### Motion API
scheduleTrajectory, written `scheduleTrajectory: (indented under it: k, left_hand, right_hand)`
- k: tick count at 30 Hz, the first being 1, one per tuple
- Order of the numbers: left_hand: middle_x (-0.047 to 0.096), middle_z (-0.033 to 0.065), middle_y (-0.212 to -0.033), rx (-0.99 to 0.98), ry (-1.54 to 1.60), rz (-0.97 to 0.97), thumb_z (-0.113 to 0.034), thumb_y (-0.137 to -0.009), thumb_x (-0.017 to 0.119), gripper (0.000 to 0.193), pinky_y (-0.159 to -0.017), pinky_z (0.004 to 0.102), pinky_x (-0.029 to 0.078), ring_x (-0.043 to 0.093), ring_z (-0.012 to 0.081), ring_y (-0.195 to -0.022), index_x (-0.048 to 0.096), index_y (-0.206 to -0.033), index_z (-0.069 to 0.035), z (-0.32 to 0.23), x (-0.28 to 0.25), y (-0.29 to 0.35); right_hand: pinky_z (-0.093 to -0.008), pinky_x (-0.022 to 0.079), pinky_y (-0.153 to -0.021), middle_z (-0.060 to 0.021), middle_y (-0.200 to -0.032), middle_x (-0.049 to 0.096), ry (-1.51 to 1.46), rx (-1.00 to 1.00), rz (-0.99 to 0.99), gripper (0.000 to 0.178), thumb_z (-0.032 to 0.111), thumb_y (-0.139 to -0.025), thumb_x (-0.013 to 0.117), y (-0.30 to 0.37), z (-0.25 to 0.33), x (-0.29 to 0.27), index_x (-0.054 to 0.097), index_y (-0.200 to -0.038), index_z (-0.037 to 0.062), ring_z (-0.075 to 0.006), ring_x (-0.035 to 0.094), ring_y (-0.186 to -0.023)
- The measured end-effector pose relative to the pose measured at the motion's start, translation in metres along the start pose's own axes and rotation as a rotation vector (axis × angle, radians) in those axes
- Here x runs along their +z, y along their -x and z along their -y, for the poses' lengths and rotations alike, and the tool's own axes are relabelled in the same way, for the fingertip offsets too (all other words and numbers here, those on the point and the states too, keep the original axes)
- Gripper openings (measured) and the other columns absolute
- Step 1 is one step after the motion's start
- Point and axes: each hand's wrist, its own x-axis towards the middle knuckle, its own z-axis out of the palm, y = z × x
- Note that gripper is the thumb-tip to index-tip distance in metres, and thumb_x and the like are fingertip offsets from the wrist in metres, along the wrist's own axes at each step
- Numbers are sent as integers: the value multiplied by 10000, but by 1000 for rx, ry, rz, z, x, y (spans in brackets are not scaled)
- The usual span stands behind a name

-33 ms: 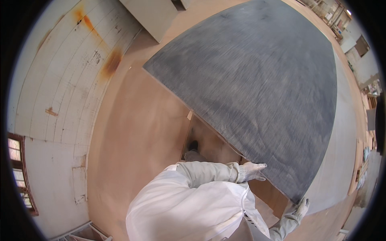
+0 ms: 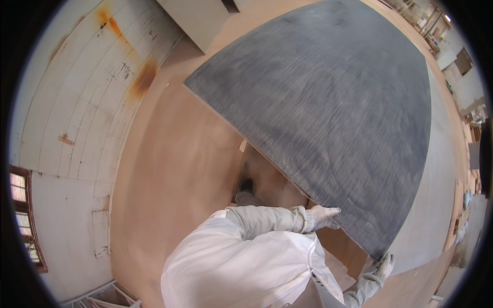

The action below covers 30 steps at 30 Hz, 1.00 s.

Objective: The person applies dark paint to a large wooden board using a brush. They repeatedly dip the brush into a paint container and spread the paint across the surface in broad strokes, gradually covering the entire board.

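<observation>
A large dark grey panel (image 2: 318, 102), its face covered in fine pale streaks, stretches out in front of me. My left hand (image 2: 323, 217), in a whitish work glove, is closed on the panel's near edge, with fingers lying over the top face and the lower part of the grip hidden. At the near right corner of the panel, my gloved right hand (image 2: 385, 264) holds the edge from the outer side; some of its fingers are hidden by the corner. Grey sleeves and a white garment (image 2: 236, 262) cover my arms and body.
Under the panel's right side lies a paler grey sheet (image 2: 442, 174). A dusty brown floor (image 2: 164, 169) spreads to the left, bounded by a stained white wall (image 2: 77, 102) with a window (image 2: 25, 220). My dark shoe (image 2: 247, 185) shows beside the panel's near edge. Metal framing (image 2: 105, 295) stands lower left.
</observation>
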Motion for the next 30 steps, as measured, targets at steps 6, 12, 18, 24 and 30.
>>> scheduleTrajectory:
  k: [6,12,18,24,30]
  left_hand:
    - [558,332,-1523,64,-4,-213,-265,-1085,718,619,-1046,534,598,683,464,-1214,513,-1524,121,-4,14,11]
    - [691,263,-1361,223,-126,-449,-269,-1003,803,614,-909,467,639,777,421,-1024,593,-1414,135,-48,-10,76]
    - [764,170,-1105,669,21,-613,-218,-1013,717,315,-874,465,620,752,316,-1001,715,-1198,38,-94,-73,151]
    - [745,147,-1234,1072,247,-685,-206,-1026,659,252,-1063,488,564,709,313,-1139,700,-1201,-30,-143,-143,215]
    - [751,125,-1210,1164,124,-737,-196,-1037,664,252,-1062,437,545,697,286,-1135,706,-1202,-10,-140,-239,282]
  right_hand:
    - [-312,462,-458,-85,-936,744,-121,148,79,554,442,-1072,675,10,40,17,596,-1511,112,-146,587,-557]
    - [-342,521,-568,-69,-995,748,-378,159,277,529,400,-1055,704,63,60,69,639,-1474,83,-149,608,-643]
    - [-310,516,-650,-34,-986,727,-166,-16,459,460,307,-1053,687,177,108,147,709,-1361,-35,-129,618,-737]
    - [-276,483,-581,-18,-942,670,-271,107,650,452,214,-1036,722,320,172,230,624,-1414,-13,-111,598,-716]
    - [-355,644,-749,-111,-1059,663,-406,243,1131,607,208,-1025,719,379,197,307,462,-1531,-9,-206,696,-903]
